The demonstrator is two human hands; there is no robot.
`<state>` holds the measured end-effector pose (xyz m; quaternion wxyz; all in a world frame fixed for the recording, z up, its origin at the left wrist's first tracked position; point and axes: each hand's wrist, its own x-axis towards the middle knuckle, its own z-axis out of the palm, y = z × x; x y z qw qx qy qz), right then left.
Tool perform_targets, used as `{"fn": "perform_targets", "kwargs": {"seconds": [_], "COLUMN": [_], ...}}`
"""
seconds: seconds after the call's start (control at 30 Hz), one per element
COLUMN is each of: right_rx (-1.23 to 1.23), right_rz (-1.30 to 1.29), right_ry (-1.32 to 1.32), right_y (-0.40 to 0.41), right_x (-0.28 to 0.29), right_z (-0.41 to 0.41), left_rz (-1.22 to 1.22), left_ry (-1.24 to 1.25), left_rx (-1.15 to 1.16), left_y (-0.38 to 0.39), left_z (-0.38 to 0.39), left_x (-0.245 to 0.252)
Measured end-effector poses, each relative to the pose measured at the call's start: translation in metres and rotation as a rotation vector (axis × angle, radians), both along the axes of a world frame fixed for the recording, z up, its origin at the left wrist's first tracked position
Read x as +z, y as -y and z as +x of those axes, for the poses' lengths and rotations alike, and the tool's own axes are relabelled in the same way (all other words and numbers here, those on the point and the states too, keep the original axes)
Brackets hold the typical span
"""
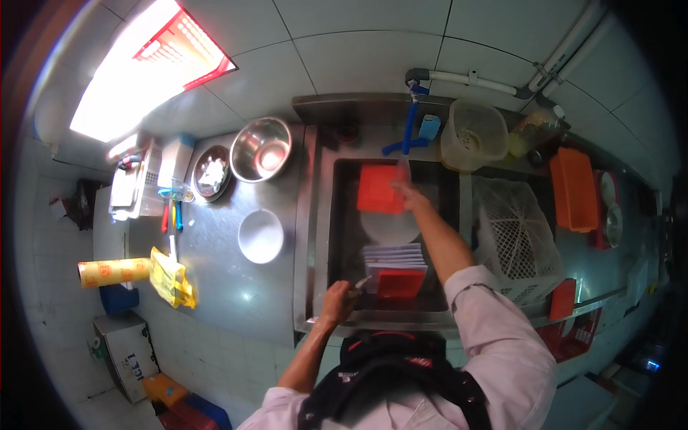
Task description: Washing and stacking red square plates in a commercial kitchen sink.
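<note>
My right hand point(409, 195), slightly blurred, grips the right edge of a red square plastic container point(379, 189) in the sink, below the blue tap point(410, 126). Behind the red container, a round whitish shape point(389, 228) shows in part. Over the sink's front left rim, my left hand point(338, 302) is closed around a small pale object point(363, 281) too indistinct to name. Close to its right, a row of white square containers point(395, 256) stands in the sink point(344, 226), with another red container point(400, 283) at the front.
On the left counter point(226, 290) are a white bowl point(260, 236), a steel bowl point(262, 149), a yellow plastic bag point(171, 279) and a film roll point(113, 271). A white plastic crate point(516, 236) fills the right basin. Beyond it stands an orange tub point(575, 189).
</note>
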<state>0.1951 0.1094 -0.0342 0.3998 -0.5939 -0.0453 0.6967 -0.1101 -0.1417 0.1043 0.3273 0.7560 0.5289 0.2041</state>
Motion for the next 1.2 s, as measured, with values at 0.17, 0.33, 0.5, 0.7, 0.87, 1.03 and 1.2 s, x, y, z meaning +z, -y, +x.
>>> {"fn": "perform_targets", "kwargs": {"seconds": [0.17, 0.33, 0.5, 0.7, 0.87, 1.03, 1.2], "right_rx": [0.000, -0.052, -0.072, -0.084, -0.166, -0.206, -0.002], "right_rz": [0.094, 0.129, 0.178, 0.241, 0.048, 0.169, 0.377], "right_ry": [-0.177, -0.427, -0.513, -0.364, -0.300, -0.405, 0.318], "right_y": [0.007, 0.018, 0.032, 0.023, 0.014, 0.029, 0.060], "right_x": [-0.027, -0.039, -0.020, -0.007, -0.007, -0.003, 0.047], "right_z": [0.016, 0.029, 0.029, 0.008, -0.005, 0.009, 0.027], "left_rz": [0.103, 0.177, 0.288, 0.321, 0.342, 0.296, 0.345], "left_ry": [0.003, -0.068, -0.115, -0.139, -0.135, -0.137, -0.134], "left_rx": [-0.055, -0.008, -0.109, -0.357, -0.521, -0.514, -0.504], "left_y": [0.005, 0.008, 0.003, -0.018, -0.030, -0.031, -0.030], "left_z": [-0.010, -0.017, -0.026, -0.041, -0.048, -0.047, -0.046], "left_x": [-0.011, -0.018, -0.018, -0.035, -0.050, -0.047, -0.040]}}
